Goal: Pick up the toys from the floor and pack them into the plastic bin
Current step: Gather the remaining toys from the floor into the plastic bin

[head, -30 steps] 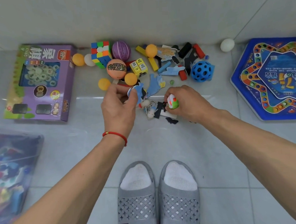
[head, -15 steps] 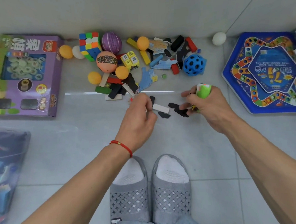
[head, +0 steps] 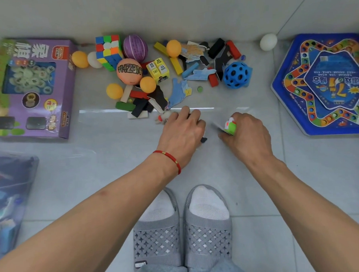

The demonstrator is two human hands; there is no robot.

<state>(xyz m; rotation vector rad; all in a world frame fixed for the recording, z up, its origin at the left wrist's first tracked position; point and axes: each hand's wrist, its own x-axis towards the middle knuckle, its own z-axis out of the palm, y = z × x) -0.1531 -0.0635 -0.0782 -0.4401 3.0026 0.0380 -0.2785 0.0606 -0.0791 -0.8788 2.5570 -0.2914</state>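
Down low now, left hand [head: 181,133] curled over small dark floor pieces, grasp unclear, right hand [head: 247,132] clutching a green-and-white toy [head: 230,127], clear plastic bin [head: 9,198] far left, scattered toy pile [head: 171,74] against the wall.

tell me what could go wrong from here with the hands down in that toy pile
1. The right hand already grips a green and white toy; reaching for more flat pieces with it could make it drop the toy.
2. The left hand is working beside the loose orange balls; a nudge could send them rolling away.
3. The bin sits far to the left, so small pieces may slip out on the way over.
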